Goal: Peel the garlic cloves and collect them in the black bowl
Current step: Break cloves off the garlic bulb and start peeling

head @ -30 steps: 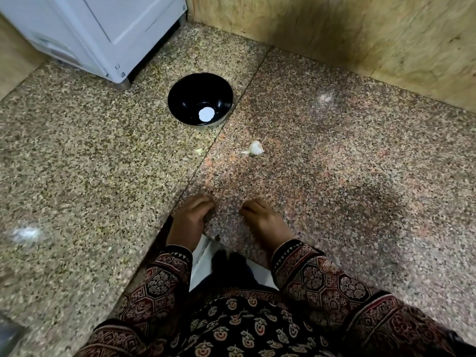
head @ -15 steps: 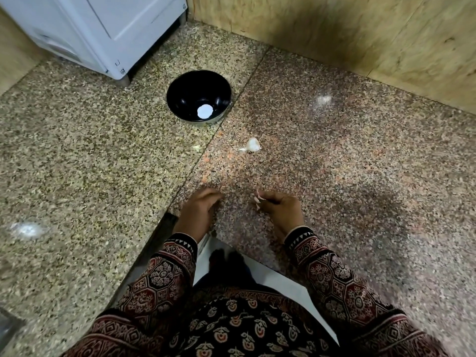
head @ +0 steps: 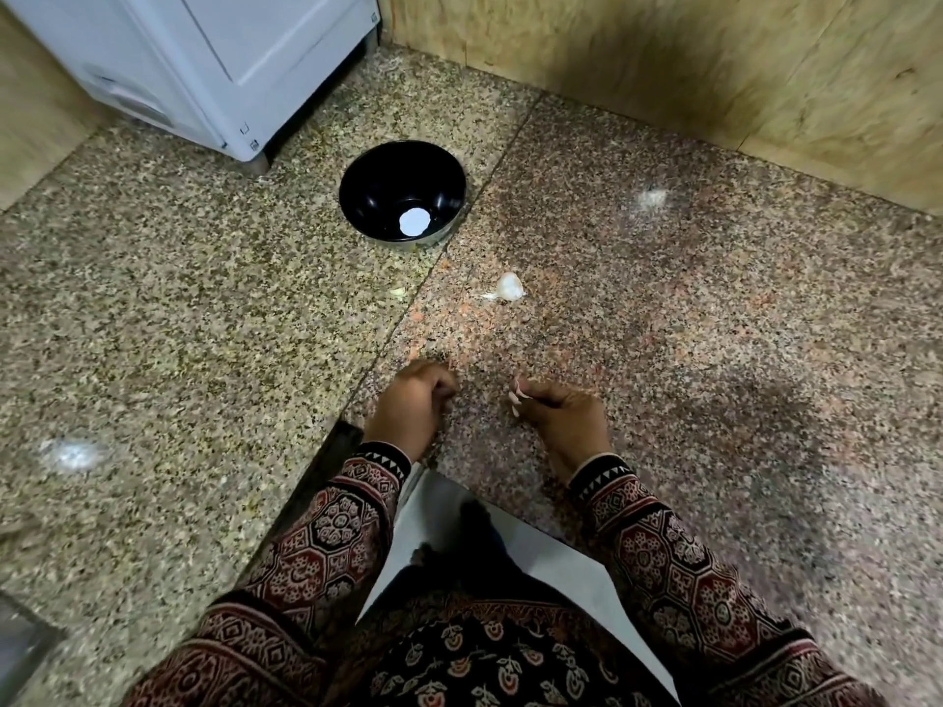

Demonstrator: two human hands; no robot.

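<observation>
Head view: a look down at a speckled brown granite surface (head: 204,349), with both of the person's arms reaching in from the near edge.
Right hand (head: 566,415): near centre, low over the stone. Its fingertips are clamped on a pale pinkish garlic piece (head: 516,396). I cannot tell whether this is a clove or loose skin. The pinch suits stripping peel.
Left hand (head: 416,400): just left of the right hand and apart from it. The fingers are curled inward, and I cannot tell whether they hold anything. It looks placed to help with the peeling.
Loose garlic: one white unpeeled garlic clove (head: 509,287) lies on the stone beyond the hands, between them and the bowl. It is probably waiting its turn.
Bowl: a glossy round black bowl (head: 357,176) stands far centre, well apart from the hands but likely within a reach for dropping in peeled cloves. A round white patch (head: 414,222) shows near its bottom, which may be glare or a clove.
Scrap: a small pale scrap (head: 398,292) lies left of the loose clove, possibly shed skin.
Surroundings: a white cabinet-like appliance (head: 219,58) is at far left and a wooden panel wall (head: 663,68) at far right.
Clothing: patterned maroon sleeves (head: 326,528) cover both forearms.
Progress: this looks like an early stage, with peeling in hand and little or nothing collected.
</observation>
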